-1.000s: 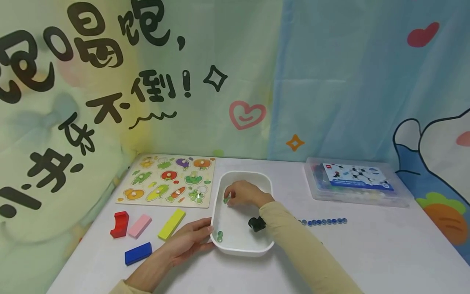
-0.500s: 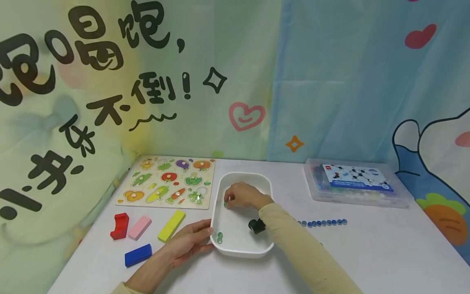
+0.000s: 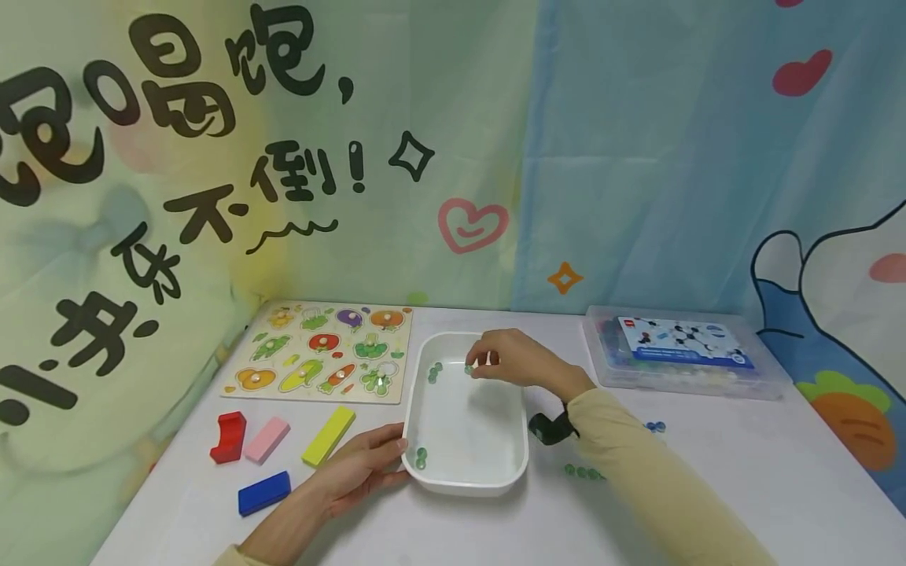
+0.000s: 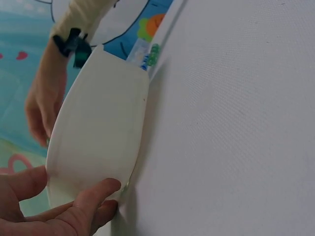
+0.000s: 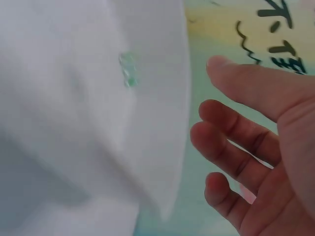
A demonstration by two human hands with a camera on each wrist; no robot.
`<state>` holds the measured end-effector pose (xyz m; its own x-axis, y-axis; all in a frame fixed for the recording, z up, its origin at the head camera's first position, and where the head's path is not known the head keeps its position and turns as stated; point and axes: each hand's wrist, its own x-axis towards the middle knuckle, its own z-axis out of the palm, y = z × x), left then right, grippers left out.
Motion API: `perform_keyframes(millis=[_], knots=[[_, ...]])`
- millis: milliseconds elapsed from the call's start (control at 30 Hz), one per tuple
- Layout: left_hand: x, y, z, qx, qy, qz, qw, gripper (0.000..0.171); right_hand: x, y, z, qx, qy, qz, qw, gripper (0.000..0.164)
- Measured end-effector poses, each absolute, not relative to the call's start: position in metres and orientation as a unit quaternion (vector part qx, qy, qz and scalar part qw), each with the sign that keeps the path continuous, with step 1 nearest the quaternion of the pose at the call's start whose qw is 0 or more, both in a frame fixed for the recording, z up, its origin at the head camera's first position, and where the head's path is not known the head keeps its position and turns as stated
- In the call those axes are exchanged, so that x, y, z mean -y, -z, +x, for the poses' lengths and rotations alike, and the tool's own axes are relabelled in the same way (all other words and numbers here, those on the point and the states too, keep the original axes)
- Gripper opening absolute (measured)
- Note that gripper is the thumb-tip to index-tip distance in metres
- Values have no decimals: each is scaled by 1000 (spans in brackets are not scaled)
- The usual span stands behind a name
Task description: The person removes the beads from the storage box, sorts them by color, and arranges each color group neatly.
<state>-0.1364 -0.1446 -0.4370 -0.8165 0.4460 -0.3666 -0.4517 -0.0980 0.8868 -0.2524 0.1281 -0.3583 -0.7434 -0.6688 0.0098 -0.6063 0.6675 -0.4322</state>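
A white tray (image 3: 467,489) stands at the middle of the table. My left hand (image 3: 364,464) grips its left side, thumb at the rim and fingers against the outer wall in the left wrist view. Over the tray's far part, my right hand (image 3: 520,360) has a small green glass bead (image 3: 469,369) at its fingertips in the head view. The right wrist view shows these fingers apart, with no bead visible between them. Green beads (image 3: 434,373) lie near the tray's far left corner, and a pair of green beads (image 3: 421,457) near its front left corner.
Right of the tray lie a row of green beads (image 3: 582,472) and some blue beads (image 3: 655,427), partly hidden by the sleeve. A clear plastic case (image 3: 686,377) stands back right. A vegetable puzzle board (image 3: 318,350) and coloured blocks (image 3: 263,494) lie left.
My right hand has lifted and moved right from the tray's far left corner, uncovering green beads there. The left hand stays on the tray. More green beads on the table now show beside the sleeve.
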Motion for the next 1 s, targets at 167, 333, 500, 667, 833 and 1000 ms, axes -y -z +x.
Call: perform_keyframes(millis=[167, 333, 500, 667, 833, 1000], knots=[[144, 436, -136, -604, -737, -6, 304, 66, -176, 347, -233, -915, 222, -333, 48, 16], [143, 435, -135, -607, -734, -14, 303, 65, -225, 348, -215, -921, 237, -307, 40, 18], [143, 436, -136, -610, -733, -18, 302, 64, -268, 365, -193, -925, 241, -289, 50, 19], [143, 437, -137, -607, -734, -18, 303, 65, -299, 394, -172, -930, 248, -264, 54, 17], [144, 437, -136, -606, -735, -13, 304, 65, -319, 417, -158, -930, 259, -254, 58, 18], [144, 437, -136, -604, -736, -9, 304, 65, -329, 430, -149, -934, 259, -235, 75, 18]])
